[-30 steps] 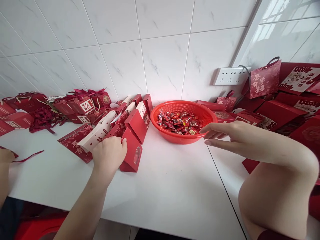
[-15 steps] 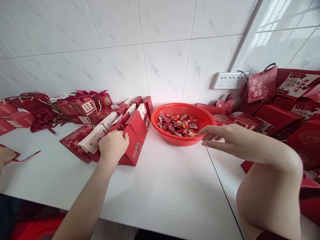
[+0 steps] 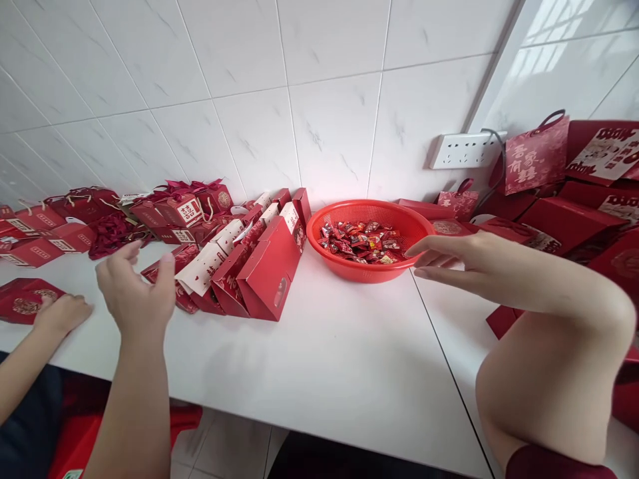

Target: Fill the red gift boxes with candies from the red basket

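My left hand (image 3: 136, 293) is raised over the table at the left, fingers apart, with nothing in it. Just to its right stands a row of red and cream gift boxes (image 3: 267, 273), leaning against one another. My right hand (image 3: 449, 259) hangs at the right rim of a red plastic basket (image 3: 369, 271). Its fingers are stretched out and hold nothing; whether they touch the rim I cannot tell. Inside the basket lie many small wrapped candies (image 3: 367, 241), mostly in red wrappers.
At the left edge another person's hand (image 3: 62, 313) rests on a red box (image 3: 22, 299). Red boxes with ribbons (image 3: 187, 206) line the wall at back left. A pile of red boxes (image 3: 569, 219) fills the right side, below a white power strip (image 3: 466, 150).
My left hand has let go of the front gift box and moved left. My right hand has stayed by the basket. A red box now shows under the other person's hand.
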`<state>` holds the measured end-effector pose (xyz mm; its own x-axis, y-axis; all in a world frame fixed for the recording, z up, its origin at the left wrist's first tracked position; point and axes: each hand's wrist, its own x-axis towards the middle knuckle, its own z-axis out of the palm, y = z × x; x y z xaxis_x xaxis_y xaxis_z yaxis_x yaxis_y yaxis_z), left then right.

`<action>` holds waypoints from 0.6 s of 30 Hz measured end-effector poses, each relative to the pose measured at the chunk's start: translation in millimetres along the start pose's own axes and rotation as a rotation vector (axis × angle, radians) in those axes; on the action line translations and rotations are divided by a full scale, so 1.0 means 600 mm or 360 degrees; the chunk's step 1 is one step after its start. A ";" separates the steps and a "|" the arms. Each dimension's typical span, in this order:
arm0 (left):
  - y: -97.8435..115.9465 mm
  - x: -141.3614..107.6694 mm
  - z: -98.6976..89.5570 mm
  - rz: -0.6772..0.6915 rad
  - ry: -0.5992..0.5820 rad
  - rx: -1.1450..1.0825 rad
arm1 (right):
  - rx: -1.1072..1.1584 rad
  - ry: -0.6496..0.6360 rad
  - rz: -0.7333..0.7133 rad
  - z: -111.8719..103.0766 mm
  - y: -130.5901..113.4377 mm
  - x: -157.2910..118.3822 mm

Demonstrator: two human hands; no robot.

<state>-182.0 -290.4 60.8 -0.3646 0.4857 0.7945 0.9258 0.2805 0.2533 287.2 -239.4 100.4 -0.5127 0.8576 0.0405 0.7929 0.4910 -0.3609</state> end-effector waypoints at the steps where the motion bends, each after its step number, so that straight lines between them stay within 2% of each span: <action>1: -0.027 0.011 0.010 -0.0094 -0.0047 0.0035 | -0.0022 0.0019 0.0020 -0.001 0.000 -0.001; 3: -0.073 0.026 0.031 -0.0269 -0.0244 0.0171 | -0.0033 0.0023 0.0043 0.000 0.001 -0.001; 4: -0.091 0.031 0.040 -0.0279 -0.0368 0.0260 | -0.0020 0.0009 0.0044 0.002 0.002 0.000; 6: -0.121 0.033 0.055 -0.0201 -0.0566 0.0413 | 0.0030 -0.0015 0.0020 0.006 0.005 0.001; 8: -0.143 0.029 0.066 -0.0119 -0.0661 0.0473 | 0.0077 -0.0032 -0.0020 0.010 0.009 0.004; 12: -0.176 0.017 0.077 -0.0100 -0.0678 0.0413 | 0.0071 -0.0052 -0.0017 0.011 0.012 0.007; 15: -0.197 0.007 0.074 -0.0077 -0.0571 0.0420 | 0.0046 -0.0072 -0.0007 0.010 0.006 0.009; 16: -0.203 0.004 0.071 -0.0094 -0.0524 0.0407 | 0.0045 -0.0085 -0.0012 0.009 0.003 0.009; 18: -0.216 -0.002 0.065 -0.0193 -0.0575 0.0434 | 0.0051 -0.0103 -0.0028 0.009 0.000 0.010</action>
<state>-305.2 -294.9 5.5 -0.5245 0.6796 0.5129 0.8321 0.5367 0.1399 282.0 -235.3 95.4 -0.5476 0.8366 -0.0127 0.7731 0.5001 -0.3901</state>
